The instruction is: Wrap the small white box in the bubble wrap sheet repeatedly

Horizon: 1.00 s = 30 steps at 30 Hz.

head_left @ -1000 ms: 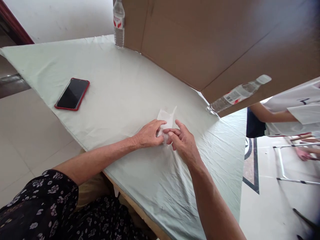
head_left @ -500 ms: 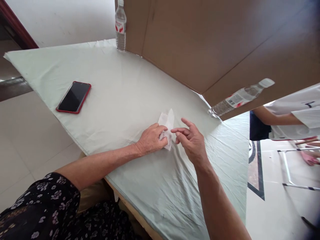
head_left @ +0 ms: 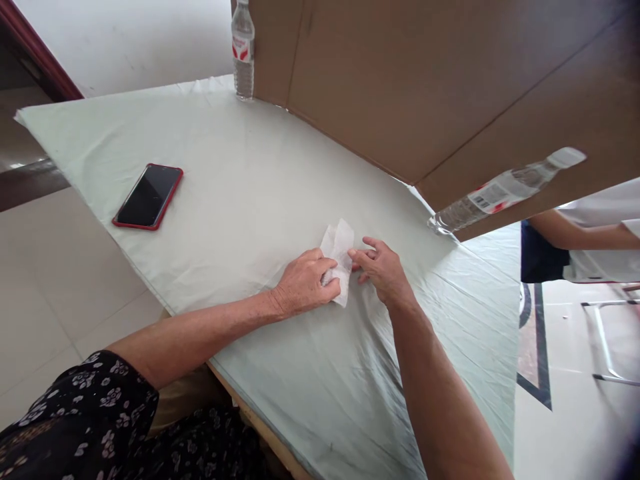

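Note:
A thin white tissue (head_left: 341,241) lies partly unfolded on the cloth, with its upper part raised in a fold. My left hand (head_left: 307,283) has its fingers curled and presses on the left side of the tissue, thumb and forefinger bent over it. Whether anything else is under those fingers is hidden. At the tissue's right edge, my right hand (head_left: 383,270) pinches the paper between thumb and forefinger, its other fingers half bent.
A pale green tablecloth (head_left: 240,200) covers the table. A phone in a red case (head_left: 149,196) lies at the left. Two water bottles (head_left: 243,57) stand against a tall brown cardboard panel (head_left: 380,87). Beyond the right edge are another person's arm (head_left: 585,230) and a metal frame (head_left: 603,340).
My right hand has closed from spread fingers to a pinch on the tissue's right edge. The tissue's upper flap has opened wider to the right. My left hand has barely moved.

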Motion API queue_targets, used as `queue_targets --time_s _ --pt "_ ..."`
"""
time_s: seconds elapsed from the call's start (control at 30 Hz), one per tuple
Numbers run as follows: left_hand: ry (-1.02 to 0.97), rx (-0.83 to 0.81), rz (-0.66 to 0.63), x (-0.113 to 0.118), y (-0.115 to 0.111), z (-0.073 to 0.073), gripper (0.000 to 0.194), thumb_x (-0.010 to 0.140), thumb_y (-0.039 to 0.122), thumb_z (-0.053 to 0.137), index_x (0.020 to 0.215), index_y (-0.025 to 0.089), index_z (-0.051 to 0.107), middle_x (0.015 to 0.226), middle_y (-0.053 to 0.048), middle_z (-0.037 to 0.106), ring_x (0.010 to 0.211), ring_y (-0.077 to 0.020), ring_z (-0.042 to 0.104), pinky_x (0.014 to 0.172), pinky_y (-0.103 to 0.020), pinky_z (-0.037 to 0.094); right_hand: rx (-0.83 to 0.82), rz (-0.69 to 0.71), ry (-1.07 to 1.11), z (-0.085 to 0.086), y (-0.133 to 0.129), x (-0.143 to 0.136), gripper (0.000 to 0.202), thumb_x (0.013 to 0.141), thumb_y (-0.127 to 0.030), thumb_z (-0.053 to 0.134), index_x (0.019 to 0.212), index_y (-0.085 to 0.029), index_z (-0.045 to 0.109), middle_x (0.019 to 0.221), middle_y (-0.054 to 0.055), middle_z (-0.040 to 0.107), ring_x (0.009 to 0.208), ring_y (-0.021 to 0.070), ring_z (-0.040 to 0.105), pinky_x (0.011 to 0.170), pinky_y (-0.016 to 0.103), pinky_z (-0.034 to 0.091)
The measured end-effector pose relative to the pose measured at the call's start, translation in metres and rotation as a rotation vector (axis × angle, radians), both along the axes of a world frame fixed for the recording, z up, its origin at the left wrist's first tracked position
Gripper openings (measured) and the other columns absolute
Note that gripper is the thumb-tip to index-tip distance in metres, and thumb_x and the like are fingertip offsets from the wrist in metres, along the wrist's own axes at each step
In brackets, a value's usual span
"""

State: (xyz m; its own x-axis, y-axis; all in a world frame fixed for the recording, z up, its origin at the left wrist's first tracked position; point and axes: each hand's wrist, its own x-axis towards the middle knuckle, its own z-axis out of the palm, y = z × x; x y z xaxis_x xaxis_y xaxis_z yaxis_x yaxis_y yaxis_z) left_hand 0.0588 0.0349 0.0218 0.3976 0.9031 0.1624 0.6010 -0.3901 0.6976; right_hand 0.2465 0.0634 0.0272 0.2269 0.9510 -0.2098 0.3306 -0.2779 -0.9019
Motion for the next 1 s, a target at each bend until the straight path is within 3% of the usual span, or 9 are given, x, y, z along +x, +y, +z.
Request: queue_targets --time_s 0.2,0.3,0.4,0.5,0.6,0.73,0.83,0.9,1.0 --pt "-0.019 0.007 0.000 0.000 0.000 -0.001 0.026 0.080 0.023 0.059 0.101 0.018 0.072 0.085 -0.004 0.061 0.078 -0.0180 0.059 0.078 -0.032 0.054 0.011 0.069 0.003 -0.002 0.022 -0.014 0.067 0.058 -0.039 0.082 0.117 -0.014 0.060 0.067 -0.003 0.062 0.048 0.0103 0.047 0.037 0.022 0.031" --pt "-0.022 -0.024 0.008 0.000 0.001 0.000 0.026 0.080 0.023 0.059 0.101 0.018 0.072 0.084 -0.004 0.061 0.077 -0.0178 0.059 0.077 -0.032 0.054 0.010 0.133 0.070 -0.003 0.029 -0.015 0.038 0.058 -0.036 0.079 0.087 -0.016 0.066 0.066 -0.002 0.063 0.052 0.0114 0.050 0.043 0.023 0.036" --pt "-0.033 -0.079 0.033 -0.001 0.001 0.003 0.022 0.079 0.025 0.060 0.097 0.019 0.071 0.082 -0.002 0.060 0.075 -0.0172 0.059 0.076 -0.032 0.053 0.019 0.181 0.179 -0.003 0.030 -0.017 0.027 0.058 -0.037 0.079 0.072 -0.017 0.068 0.067 0.000 0.066 0.060 0.0145 0.057 0.055 0.027 0.045" --pt "-0.060 -0.135 0.052 -0.001 0.001 0.004 0.023 0.078 0.027 0.061 0.099 0.020 0.067 0.081 -0.001 0.059 0.075 -0.0171 0.059 0.075 -0.033 0.052 0.083 0.183 0.257 0.001 0.023 -0.021 0.026 0.059 -0.038 0.080 0.073 -0.018 0.071 0.073 0.001 0.070 0.068 0.0164 0.061 0.065 0.031 0.049" --pt "-0.108 -0.178 0.115 -0.001 0.000 0.003 0.039 0.077 0.028 0.064 0.114 0.018 0.057 0.089 -0.002 0.061 0.080 -0.0178 0.059 0.078 -0.035 0.051 0.174 0.200 0.241 0.008 0.009 -0.024 0.024 0.065 -0.040 0.080 0.076 -0.020 0.073 0.078 0.001 0.071 0.073 0.0179 0.063 0.070 0.033 0.051" --pt "-0.162 -0.118 0.207 -0.002 0.000 -0.003 0.053 0.075 0.030 0.068 0.122 0.017 0.047 0.113 -0.009 0.058 0.099 -0.0227 0.058 0.088 -0.039 0.050 0.332 0.258 0.060 0.013 -0.017 -0.025 0.018 0.076 -0.040 0.075 0.081 -0.023 0.075 0.083 0.001 0.070 0.080 0.0206 0.064 0.078 0.037 0.051" --pt "-0.194 -0.031 0.174 -0.003 0.001 -0.007 0.061 0.074 0.028 0.069 0.129 0.019 0.044 0.119 -0.011 0.055 0.110 -0.0257 0.054 0.094 -0.042 0.048 0.471 0.250 -0.143 0.006 -0.039 -0.024 0.011 0.080 -0.035 0.070 0.080 -0.026 0.075 0.088 0.003 0.070 0.087 0.0227 0.064 0.083 0.039 0.051" --pt "-0.208 0.016 0.103 -0.003 0.002 -0.009 0.050 0.076 0.026 0.067 0.123 0.020 0.050 0.117 -0.010 0.055 0.110 -0.0254 0.053 0.094 -0.041 0.048 0.541 0.261 -0.240 -0.001 -0.051 -0.023 0.011 0.081 -0.031 0.066 0.082 -0.028 0.076 0.090 0.004 0.070 0.090 0.0231 0.064 0.085 0.040 0.052" --pt "-0.217 0.061 -0.003 -0.004 0.005 -0.010 0.019 0.077 0.018 0.060 0.096 0.019 0.057 0.107 -0.009 0.057 0.103 -0.0227 0.054 0.088 -0.037 0.049 0.599 0.313 -0.321 -0.012 -0.063 -0.019 0.020 0.081 -0.027 0.061 0.094 -0.031 0.077 0.097 0.005 0.070 0.096 0.0239 0.065 0.088 0.042 0.053"
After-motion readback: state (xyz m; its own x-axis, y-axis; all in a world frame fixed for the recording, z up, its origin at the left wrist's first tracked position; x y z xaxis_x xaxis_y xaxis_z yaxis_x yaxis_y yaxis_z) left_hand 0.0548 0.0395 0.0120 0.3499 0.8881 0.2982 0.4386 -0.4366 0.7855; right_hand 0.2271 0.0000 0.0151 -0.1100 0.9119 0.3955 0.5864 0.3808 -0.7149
